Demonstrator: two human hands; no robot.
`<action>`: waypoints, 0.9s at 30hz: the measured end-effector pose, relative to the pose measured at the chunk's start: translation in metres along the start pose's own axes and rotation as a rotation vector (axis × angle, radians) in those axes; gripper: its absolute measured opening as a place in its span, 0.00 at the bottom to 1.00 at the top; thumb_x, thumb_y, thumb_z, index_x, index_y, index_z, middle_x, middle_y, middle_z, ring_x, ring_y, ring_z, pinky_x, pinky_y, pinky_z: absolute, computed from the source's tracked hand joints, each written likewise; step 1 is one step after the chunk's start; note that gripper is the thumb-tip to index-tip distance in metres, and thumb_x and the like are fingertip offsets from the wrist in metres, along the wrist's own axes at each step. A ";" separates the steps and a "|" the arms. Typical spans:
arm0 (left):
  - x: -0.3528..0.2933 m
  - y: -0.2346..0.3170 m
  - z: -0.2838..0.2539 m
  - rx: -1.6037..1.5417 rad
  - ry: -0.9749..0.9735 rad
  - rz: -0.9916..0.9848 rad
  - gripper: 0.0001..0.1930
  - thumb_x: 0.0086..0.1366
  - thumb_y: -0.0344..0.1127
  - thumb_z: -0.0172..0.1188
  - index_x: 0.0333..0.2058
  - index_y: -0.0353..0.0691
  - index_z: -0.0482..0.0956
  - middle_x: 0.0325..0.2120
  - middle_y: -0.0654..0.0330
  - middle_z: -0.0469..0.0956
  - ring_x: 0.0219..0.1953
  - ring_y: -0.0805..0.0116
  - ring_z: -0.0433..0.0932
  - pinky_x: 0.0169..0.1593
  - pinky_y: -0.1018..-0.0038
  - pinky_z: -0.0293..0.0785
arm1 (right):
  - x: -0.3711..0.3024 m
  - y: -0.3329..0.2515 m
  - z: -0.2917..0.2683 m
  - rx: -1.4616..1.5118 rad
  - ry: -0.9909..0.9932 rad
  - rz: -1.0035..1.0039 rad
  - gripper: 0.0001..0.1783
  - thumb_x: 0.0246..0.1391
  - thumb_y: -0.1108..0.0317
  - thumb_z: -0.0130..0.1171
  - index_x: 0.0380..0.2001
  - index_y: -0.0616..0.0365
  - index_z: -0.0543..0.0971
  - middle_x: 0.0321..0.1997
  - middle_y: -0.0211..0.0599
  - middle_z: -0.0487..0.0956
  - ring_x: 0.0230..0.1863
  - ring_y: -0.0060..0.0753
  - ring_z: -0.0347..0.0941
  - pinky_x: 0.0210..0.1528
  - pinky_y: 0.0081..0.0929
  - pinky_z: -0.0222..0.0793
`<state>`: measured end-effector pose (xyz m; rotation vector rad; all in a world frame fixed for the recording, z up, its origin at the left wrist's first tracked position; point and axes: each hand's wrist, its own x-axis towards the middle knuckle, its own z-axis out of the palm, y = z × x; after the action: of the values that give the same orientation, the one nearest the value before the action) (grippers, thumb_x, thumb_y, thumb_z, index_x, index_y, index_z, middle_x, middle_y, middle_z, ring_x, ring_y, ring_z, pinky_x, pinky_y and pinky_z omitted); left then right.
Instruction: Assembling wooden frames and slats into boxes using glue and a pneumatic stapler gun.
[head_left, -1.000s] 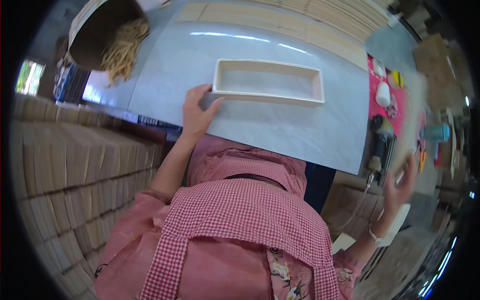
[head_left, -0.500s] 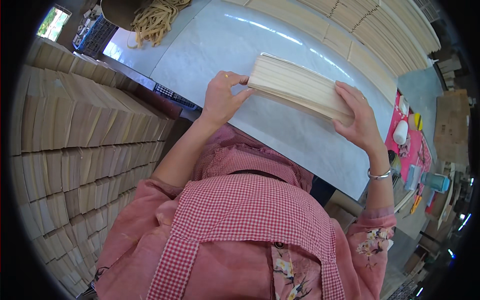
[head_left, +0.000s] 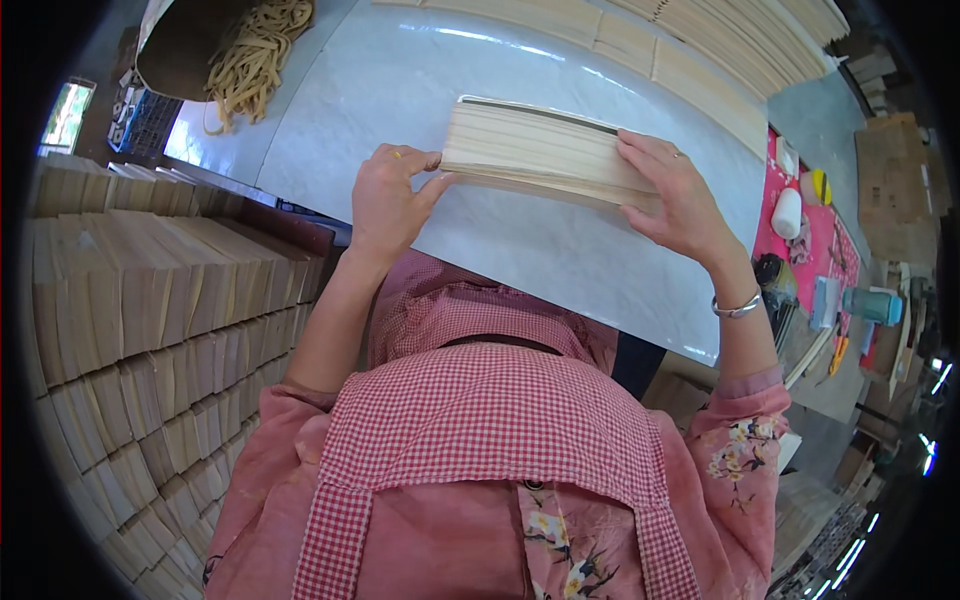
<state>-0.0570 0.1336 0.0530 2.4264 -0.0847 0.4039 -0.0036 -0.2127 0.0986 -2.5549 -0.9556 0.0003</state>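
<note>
While it sits just above the pale counter (head_left: 420,90) in the upper middle of the frame, the stack of thin wooden slats (head_left: 545,150) is clamped endwise: left hand (head_left: 385,195) pinching one end, right hand (head_left: 675,195) wrapped on the other, fingers (head_left: 640,150) closed over its face. It looks stiff and light, but loose layers could slide, so squeezing both ends seems safest.
</note>
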 end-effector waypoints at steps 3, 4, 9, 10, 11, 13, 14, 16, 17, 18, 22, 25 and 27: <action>0.000 0.001 -0.001 0.044 -0.028 0.012 0.11 0.55 0.33 0.72 0.37 0.35 0.88 0.32 0.59 0.85 0.36 0.62 0.79 0.42 0.69 0.75 | 0.000 0.000 0.001 -0.025 0.012 -0.012 0.35 0.42 0.72 0.68 0.59 0.60 0.76 0.68 0.37 0.74 0.65 0.42 0.69 0.66 0.33 0.66; 0.000 0.001 -0.001 0.045 -0.027 0.020 0.11 0.55 0.33 0.72 0.37 0.35 0.88 0.32 0.59 0.85 0.36 0.62 0.79 0.42 0.69 0.75 | 0.000 0.001 0.003 -0.020 0.002 -0.005 0.36 0.42 0.73 0.67 0.59 0.60 0.75 0.69 0.36 0.73 0.66 0.43 0.68 0.68 0.33 0.65; 0.000 -0.001 -0.001 0.040 -0.031 0.051 0.11 0.55 0.32 0.72 0.36 0.34 0.88 0.32 0.58 0.85 0.35 0.61 0.78 0.40 0.68 0.75 | -0.004 -0.001 0.008 -0.051 0.010 0.004 0.37 0.42 0.76 0.67 0.61 0.58 0.75 0.69 0.36 0.72 0.66 0.44 0.68 0.68 0.33 0.63; 0.001 0.000 -0.001 0.039 -0.029 0.051 0.11 0.55 0.32 0.72 0.36 0.34 0.88 0.32 0.58 0.85 0.35 0.61 0.78 0.40 0.68 0.75 | -0.004 -0.003 0.007 -0.097 0.048 -0.023 0.35 0.43 0.76 0.67 0.59 0.59 0.76 0.67 0.37 0.74 0.63 0.43 0.70 0.66 0.32 0.65; 0.001 0.000 -0.001 0.037 -0.027 0.051 0.11 0.55 0.32 0.72 0.37 0.34 0.88 0.32 0.57 0.85 0.35 0.61 0.78 0.40 0.68 0.75 | -0.006 -0.004 0.006 -0.143 0.085 -0.049 0.32 0.44 0.76 0.67 0.57 0.59 0.77 0.64 0.37 0.76 0.61 0.42 0.72 0.64 0.31 0.67; 0.002 0.000 -0.002 0.024 -0.031 0.063 0.11 0.55 0.31 0.72 0.37 0.34 0.88 0.32 0.57 0.85 0.35 0.61 0.78 0.40 0.68 0.75 | -0.017 -0.002 0.002 -0.199 0.122 -0.062 0.30 0.45 0.76 0.67 0.56 0.59 0.78 0.62 0.38 0.78 0.58 0.42 0.74 0.61 0.31 0.69; 0.001 -0.001 -0.002 0.016 -0.031 0.053 0.11 0.55 0.31 0.72 0.37 0.34 0.88 0.32 0.57 0.85 0.35 0.61 0.78 0.40 0.68 0.75 | -0.028 0.003 0.001 -0.129 0.178 0.067 0.26 0.46 0.75 0.66 0.53 0.59 0.79 0.58 0.37 0.79 0.54 0.41 0.75 0.57 0.30 0.70; 0.000 -0.001 -0.003 0.001 -0.031 0.032 0.11 0.55 0.31 0.72 0.37 0.34 0.88 0.32 0.56 0.84 0.35 0.60 0.78 0.39 0.69 0.74 | -0.054 0.012 -0.001 0.014 0.295 0.320 0.18 0.49 0.72 0.66 0.46 0.58 0.81 0.49 0.35 0.81 0.46 0.38 0.77 0.49 0.30 0.73; -0.001 -0.001 -0.003 -0.005 -0.032 0.020 0.11 0.55 0.30 0.72 0.37 0.34 0.88 0.32 0.56 0.84 0.35 0.60 0.78 0.39 0.69 0.74 | -0.064 0.013 0.000 0.087 0.354 0.444 0.15 0.50 0.71 0.66 0.43 0.57 0.82 0.45 0.34 0.82 0.42 0.37 0.78 0.45 0.29 0.74; 0.000 -0.001 -0.003 -0.011 -0.039 0.030 0.11 0.55 0.30 0.72 0.37 0.34 0.88 0.32 0.56 0.84 0.35 0.60 0.78 0.39 0.69 0.74 | -0.071 0.011 0.002 0.082 0.361 0.456 0.15 0.50 0.71 0.66 0.43 0.57 0.82 0.45 0.34 0.82 0.42 0.37 0.78 0.45 0.29 0.74; 0.001 0.000 -0.002 -0.019 -0.051 0.018 0.11 0.55 0.30 0.72 0.38 0.35 0.88 0.32 0.56 0.83 0.35 0.60 0.78 0.39 0.69 0.74 | -0.083 -0.002 0.014 0.022 0.323 0.521 0.08 0.53 0.74 0.66 0.37 0.61 0.83 0.31 0.33 0.78 0.27 0.33 0.72 0.33 0.25 0.69; 0.003 0.002 -0.002 -0.021 -0.051 0.016 0.10 0.56 0.30 0.72 0.37 0.34 0.88 0.32 0.56 0.83 0.34 0.60 0.78 0.39 0.69 0.74 | -0.082 -0.002 0.020 -0.019 0.304 0.530 0.07 0.53 0.74 0.65 0.37 0.61 0.83 0.31 0.33 0.79 0.27 0.34 0.72 0.32 0.27 0.69; 0.003 0.002 -0.001 -0.027 -0.045 0.011 0.10 0.56 0.30 0.72 0.37 0.34 0.88 0.32 0.55 0.83 0.34 0.60 0.78 0.39 0.69 0.74 | -0.079 -0.002 0.024 -0.065 0.282 0.535 0.07 0.52 0.74 0.64 0.36 0.60 0.83 0.30 0.34 0.79 0.26 0.36 0.72 0.32 0.28 0.69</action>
<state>-0.0552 0.1327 0.0560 2.4094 -0.1220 0.3510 -0.0691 -0.2518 0.0663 -2.6956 -0.1587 -0.2327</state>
